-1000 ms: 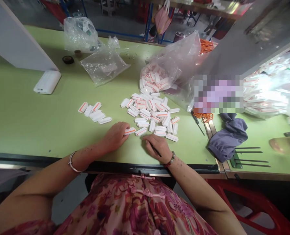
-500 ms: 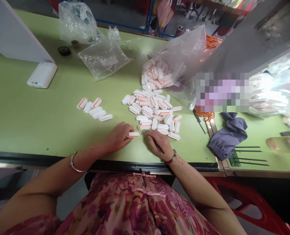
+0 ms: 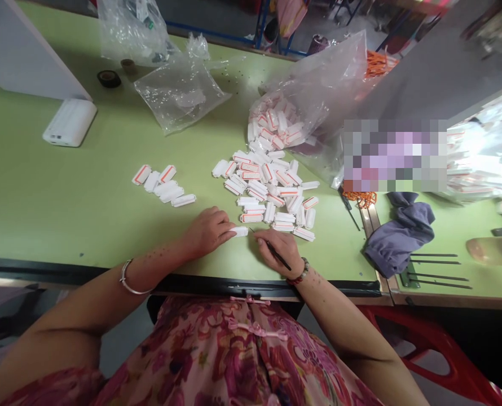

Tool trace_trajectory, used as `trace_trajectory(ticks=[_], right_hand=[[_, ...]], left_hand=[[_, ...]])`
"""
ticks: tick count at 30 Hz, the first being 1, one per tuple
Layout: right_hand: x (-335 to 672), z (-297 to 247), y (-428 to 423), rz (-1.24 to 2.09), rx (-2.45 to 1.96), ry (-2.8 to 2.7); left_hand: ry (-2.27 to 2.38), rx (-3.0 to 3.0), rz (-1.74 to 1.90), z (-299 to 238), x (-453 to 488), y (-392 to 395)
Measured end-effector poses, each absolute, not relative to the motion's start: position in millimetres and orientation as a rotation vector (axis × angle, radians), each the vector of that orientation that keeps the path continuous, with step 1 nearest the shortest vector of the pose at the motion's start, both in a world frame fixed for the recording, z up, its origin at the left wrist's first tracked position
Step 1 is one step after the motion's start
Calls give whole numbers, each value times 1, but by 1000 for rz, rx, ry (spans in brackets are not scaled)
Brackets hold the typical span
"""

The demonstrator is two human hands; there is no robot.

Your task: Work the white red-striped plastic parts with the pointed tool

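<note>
Between the thumb and fingers of my left hand (image 3: 210, 232) is a small white plastic piece (image 3: 240, 231), its plain side facing up. My right hand (image 3: 277, 251) is closed around a thin dark pen-like tool (image 3: 280, 257), whose fine tip points at the piece's right end. Whether tip and piece touch, I cannot tell. Just beyond both hands lies a loose heap of similar white pieces (image 3: 269, 216), many with an orange-red stripe. A smaller group of these pieces (image 3: 168, 190) rests on the green table to the left.
A clear bag (image 3: 272, 127) of more pieces lies behind the heap. An empty clear bag (image 3: 179, 96), a black tape roll (image 3: 109, 78) and a white box-shaped device (image 3: 70, 123) are farther back left. Purple-grey cloth (image 3: 401, 234) and thin dark rods (image 3: 439, 277) lie at right.
My left hand has turned the white piece over, so its orange stripe no longer shows. The dark tool in my right hand has tilted slightly. The camera view has shifted a little.
</note>
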State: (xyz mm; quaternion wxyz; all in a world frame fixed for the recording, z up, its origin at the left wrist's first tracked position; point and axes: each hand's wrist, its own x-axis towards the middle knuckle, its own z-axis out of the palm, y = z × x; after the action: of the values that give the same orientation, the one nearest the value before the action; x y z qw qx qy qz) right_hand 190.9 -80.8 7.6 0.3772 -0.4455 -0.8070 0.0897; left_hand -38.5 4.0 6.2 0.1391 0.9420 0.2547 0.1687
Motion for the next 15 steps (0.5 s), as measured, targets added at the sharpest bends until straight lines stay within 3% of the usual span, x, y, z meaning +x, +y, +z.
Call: trace_trajectory(ticks=[15], right_hand=[[189,11,-81,298,-1089,-2103]], left_hand=[[656,2887,465,6,-37,4]])
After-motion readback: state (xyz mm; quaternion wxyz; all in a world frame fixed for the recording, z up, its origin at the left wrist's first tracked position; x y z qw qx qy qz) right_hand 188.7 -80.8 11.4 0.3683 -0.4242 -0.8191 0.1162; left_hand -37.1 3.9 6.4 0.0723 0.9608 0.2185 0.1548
